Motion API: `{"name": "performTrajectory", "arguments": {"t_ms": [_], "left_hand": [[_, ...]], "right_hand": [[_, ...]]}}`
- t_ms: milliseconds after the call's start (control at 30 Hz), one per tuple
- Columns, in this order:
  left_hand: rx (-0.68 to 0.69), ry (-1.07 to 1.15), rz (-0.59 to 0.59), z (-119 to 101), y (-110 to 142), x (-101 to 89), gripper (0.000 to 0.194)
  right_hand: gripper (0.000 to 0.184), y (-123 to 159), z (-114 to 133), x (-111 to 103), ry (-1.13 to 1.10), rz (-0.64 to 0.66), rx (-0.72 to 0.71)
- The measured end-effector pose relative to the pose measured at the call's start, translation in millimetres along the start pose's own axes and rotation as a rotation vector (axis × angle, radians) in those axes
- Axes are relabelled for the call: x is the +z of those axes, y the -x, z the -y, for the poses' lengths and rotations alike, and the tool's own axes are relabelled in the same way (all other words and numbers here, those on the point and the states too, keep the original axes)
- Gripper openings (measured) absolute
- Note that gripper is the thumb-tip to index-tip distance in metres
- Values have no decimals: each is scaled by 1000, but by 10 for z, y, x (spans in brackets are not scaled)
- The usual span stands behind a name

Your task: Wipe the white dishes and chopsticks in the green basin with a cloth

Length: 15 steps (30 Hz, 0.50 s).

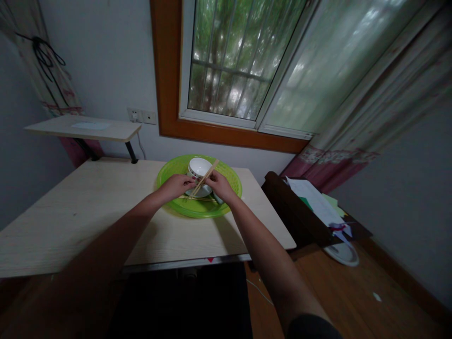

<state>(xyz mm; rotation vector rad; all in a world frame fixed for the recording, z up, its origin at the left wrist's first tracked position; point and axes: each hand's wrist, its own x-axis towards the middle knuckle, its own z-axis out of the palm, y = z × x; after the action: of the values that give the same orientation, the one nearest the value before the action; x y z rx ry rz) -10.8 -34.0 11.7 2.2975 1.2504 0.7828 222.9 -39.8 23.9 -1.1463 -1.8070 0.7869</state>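
Note:
Over a round green plastic tray [235, 188] both of my hands meet, close together. My right hand [221, 186] is closed around a pair of wooden chopsticks [212, 167], which slant from upper right to lower left. Beside their lower half, the fingers of my left hand [176, 186] are pinched together; what they hold, if anything, is too small to tell. Just behind the hands stand white bowls [199, 165], seemingly stacked. A white plate [204, 191] lies beneath the chopsticks, partly hidden. More thin chopsticks [200, 199] rest across the tray's near part.
The tray stands on a pale wooden table [116, 202] against the wall. A raised shelf [84, 129] with a paper on it is at the back left. To the right, a dark brown piece of furniture [296, 207] carries papers [314, 200]. Behind is a window [233, 61].

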Motion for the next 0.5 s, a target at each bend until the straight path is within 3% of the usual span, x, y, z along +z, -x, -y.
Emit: {"name": "performTrajectory", "arguments": {"t_ms": [200,500], "left_hand": [[-67,39,-96,77,38,-172,31],[-64,230,-211,-9,54,-224,30]], "right_hand": [[10,-31,-67,-87,83,-33,35],[16,-38,-18,-61,55,22,-4]]}}
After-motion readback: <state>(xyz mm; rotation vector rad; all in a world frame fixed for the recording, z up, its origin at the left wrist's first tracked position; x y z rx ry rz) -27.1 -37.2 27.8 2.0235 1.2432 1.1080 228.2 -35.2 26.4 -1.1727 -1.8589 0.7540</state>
